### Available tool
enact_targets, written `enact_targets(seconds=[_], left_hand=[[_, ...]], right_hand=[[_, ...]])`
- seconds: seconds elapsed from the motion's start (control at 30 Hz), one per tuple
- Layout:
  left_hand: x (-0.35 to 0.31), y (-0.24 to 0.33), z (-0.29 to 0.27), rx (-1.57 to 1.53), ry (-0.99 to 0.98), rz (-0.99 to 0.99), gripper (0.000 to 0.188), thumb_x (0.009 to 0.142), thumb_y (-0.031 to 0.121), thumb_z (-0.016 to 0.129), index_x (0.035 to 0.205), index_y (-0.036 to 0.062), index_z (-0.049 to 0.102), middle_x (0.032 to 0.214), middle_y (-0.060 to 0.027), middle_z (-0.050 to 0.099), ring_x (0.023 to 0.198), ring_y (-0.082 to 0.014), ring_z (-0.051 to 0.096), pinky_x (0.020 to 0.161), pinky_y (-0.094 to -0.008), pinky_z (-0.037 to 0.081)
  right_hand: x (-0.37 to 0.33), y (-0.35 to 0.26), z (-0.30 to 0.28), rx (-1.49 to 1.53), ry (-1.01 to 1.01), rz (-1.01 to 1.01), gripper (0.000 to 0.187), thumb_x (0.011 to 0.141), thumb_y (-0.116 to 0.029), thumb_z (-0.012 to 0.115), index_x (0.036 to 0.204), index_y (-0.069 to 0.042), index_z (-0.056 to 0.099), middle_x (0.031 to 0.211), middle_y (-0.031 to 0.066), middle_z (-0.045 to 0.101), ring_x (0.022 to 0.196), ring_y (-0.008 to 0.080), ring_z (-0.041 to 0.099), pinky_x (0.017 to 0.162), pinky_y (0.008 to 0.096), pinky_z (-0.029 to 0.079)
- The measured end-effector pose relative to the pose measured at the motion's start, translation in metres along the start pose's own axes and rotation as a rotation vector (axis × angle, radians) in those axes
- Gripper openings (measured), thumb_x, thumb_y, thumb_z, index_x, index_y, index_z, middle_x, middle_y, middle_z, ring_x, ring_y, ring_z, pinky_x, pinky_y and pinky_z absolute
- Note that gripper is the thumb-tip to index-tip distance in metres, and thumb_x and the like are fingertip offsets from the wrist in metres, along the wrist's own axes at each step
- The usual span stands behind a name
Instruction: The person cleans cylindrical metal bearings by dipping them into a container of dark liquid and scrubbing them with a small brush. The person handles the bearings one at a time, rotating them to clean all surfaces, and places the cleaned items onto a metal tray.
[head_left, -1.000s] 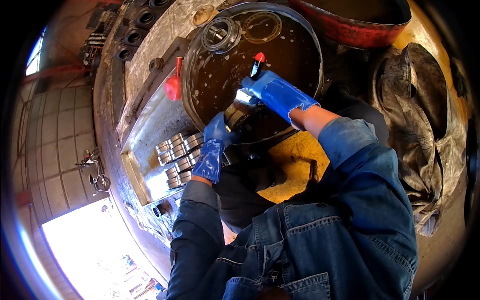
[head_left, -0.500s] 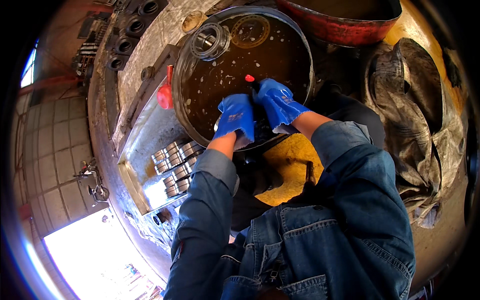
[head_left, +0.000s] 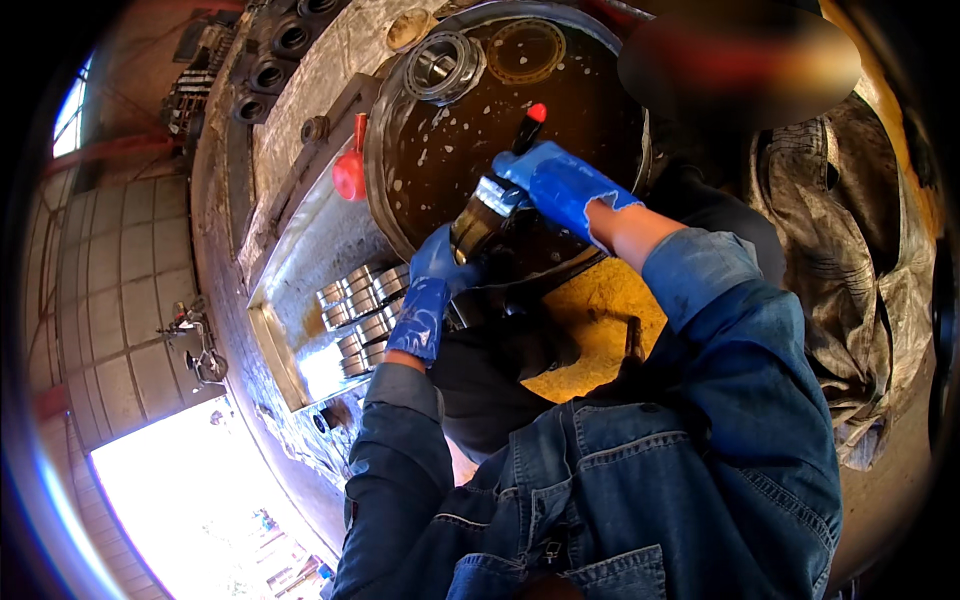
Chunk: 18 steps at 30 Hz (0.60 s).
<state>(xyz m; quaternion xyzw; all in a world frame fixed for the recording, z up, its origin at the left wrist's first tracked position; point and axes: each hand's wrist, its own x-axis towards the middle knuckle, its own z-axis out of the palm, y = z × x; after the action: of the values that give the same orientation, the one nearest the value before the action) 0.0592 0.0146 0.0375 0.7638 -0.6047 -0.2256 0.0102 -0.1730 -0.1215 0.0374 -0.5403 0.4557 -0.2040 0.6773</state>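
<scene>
A round metal drum [head_left: 372,165] of dark brown liquid with pale flecks stands before me. My right hand [head_left: 570,188], in a blue rubber glove, is closed around a paintbrush [head_left: 480,228] over the drum's near part. Its black handle ends in a red tip, and its metal band and brown bristles slant down toward the left. By the bristle end, at the drum's near left rim, my left hand [head_left: 437,268] is gloved alike with fingers curled in. What it grips is dark and hidden. A large metal bearing ring [head_left: 440,68] and a yellowish ring [head_left: 525,50] are at the drum's far side.
Left of the drum, a metal tray [head_left: 275,345] holds several shiny metal rings [head_left: 362,310]. A red round-headed tool [head_left: 348,175] leans by the rim. Dark rings [head_left: 268,75] lie farther left. A crumpled grey tarp [head_left: 830,250] is at right; a blurred patch covers the upper right.
My right hand has risen and tilted, bringing the paintbrush's band and bristles into view. My left hand has moved down and left, apart from the right. The whole view has shifted slightly.
</scene>
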Motion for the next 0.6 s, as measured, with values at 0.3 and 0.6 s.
enact_targets(seconds=[0.3,0.6], left_hand=[[0.036,0.023,0.004,0.009,-0.002,0.219,0.063,0.074,0.026,0.086,0.130,0.0070,0.064,0.120,-0.0155,0.072,0.112,-0.0321,0.069,0.099,-0.0405,0.054],[0.033,-0.004,0.021,-0.847,-0.044,-0.401,0.055,0.083,0.011,0.085,0.131,-0.0033,0.065,0.117,-0.0113,0.074,0.101,-0.0199,0.071,0.092,-0.0350,0.056]], right_hand=[[0.066,0.093,-0.002,-0.070,0.258,0.090,0.037,0.094,-0.036,0.062,0.097,-0.001,0.074,0.091,0.0231,0.075,0.090,0.0395,0.073,0.080,0.0430,0.058],[0.024,0.029,-0.004,-0.461,-0.036,0.127,0.046,0.092,-0.044,0.068,0.116,-0.004,0.074,0.099,0.0212,0.075,0.090,0.0327,0.072,0.086,0.0409,0.055]])
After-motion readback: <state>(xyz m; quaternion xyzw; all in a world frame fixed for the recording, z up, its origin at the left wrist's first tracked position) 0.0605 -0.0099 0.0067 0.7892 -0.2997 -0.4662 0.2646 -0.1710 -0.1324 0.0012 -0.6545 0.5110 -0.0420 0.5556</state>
